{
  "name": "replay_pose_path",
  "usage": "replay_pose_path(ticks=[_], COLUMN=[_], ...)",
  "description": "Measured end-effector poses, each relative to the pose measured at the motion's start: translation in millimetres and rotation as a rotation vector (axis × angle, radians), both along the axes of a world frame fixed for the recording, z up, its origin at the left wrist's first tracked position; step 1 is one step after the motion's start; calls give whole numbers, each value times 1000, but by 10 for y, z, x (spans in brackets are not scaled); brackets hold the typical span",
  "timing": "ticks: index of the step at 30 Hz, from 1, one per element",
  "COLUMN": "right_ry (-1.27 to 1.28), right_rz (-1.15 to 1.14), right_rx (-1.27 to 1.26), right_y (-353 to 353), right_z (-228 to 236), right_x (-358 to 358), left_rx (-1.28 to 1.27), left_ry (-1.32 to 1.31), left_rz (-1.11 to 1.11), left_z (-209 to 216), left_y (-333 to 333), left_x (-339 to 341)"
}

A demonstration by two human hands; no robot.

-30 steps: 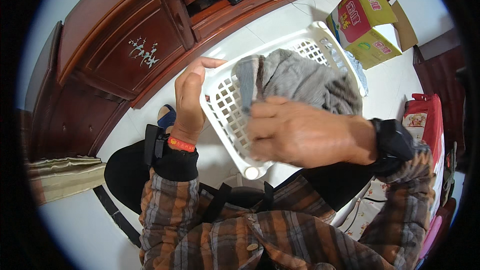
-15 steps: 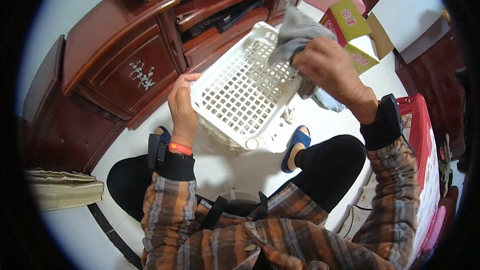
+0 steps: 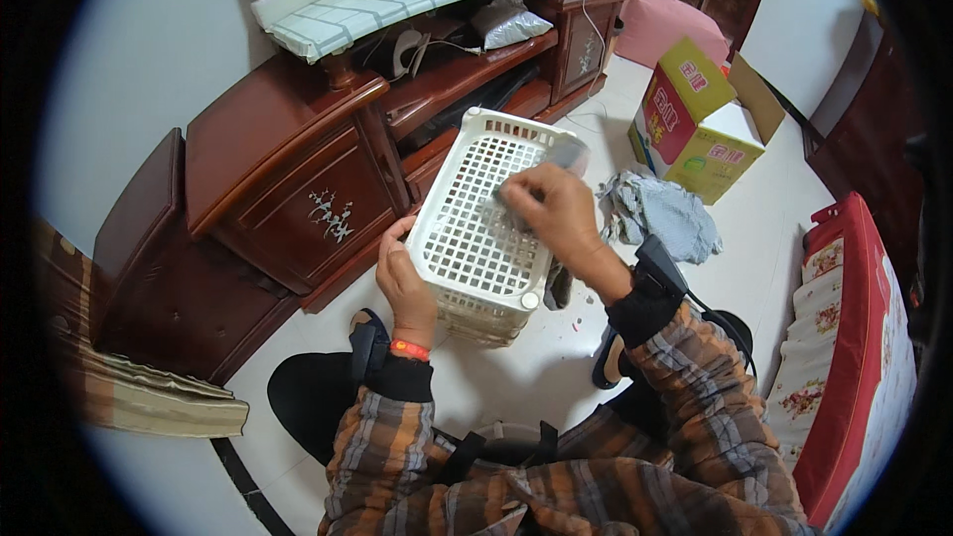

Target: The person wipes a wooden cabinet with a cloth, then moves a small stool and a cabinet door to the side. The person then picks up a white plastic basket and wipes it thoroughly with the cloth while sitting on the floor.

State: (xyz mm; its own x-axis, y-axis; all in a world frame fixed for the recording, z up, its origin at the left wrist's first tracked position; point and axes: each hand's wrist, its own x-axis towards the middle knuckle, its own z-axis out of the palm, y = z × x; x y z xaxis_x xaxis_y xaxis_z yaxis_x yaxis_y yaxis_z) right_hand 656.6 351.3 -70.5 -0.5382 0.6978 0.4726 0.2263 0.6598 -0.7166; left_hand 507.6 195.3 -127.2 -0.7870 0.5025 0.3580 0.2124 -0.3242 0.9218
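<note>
The white plastic basket with holes (image 3: 483,228) is steadied by left hand (image 3: 400,278) fingers clamped on its edge; right hand (image 3: 551,210) fingers, bunched together, are pressed inside it.

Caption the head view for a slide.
Left hand grips the white basket while right hand reaches inside; grey cloth lies on the floor.

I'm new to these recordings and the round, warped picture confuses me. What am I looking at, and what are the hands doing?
The picture comes from a wide-angle camera worn on a person's head, looking down, so straight edges bend. The plaid-sleeved arms at the bottom are the wearer's own. The left hand grips the edge of a white plastic basket, tilted up off the pale floor. The right hand reaches inside it, onto its grid. A grey cloth lies on the floor beside it, near a yellow and red cardboard box. A dark wooden cabinet stands behind.
</note>
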Motion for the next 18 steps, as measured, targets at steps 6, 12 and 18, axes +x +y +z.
replay_pose_path(ticks=[6,12,18], right_ry=[-86,-68,-83], right_rz=[295,281,-115], right_rx=[-200,276,397], right_y=[-838,-410,622], right_z=[311,68,206], right_x=[276,300,86], left_rx=[42,24,-13], left_ry=[-87,-117,68], left_rz=[-57,-170,-88], left_z=[-23,-55,-38], left_y=[40,36,24], left_x=[-11,-58,-44])
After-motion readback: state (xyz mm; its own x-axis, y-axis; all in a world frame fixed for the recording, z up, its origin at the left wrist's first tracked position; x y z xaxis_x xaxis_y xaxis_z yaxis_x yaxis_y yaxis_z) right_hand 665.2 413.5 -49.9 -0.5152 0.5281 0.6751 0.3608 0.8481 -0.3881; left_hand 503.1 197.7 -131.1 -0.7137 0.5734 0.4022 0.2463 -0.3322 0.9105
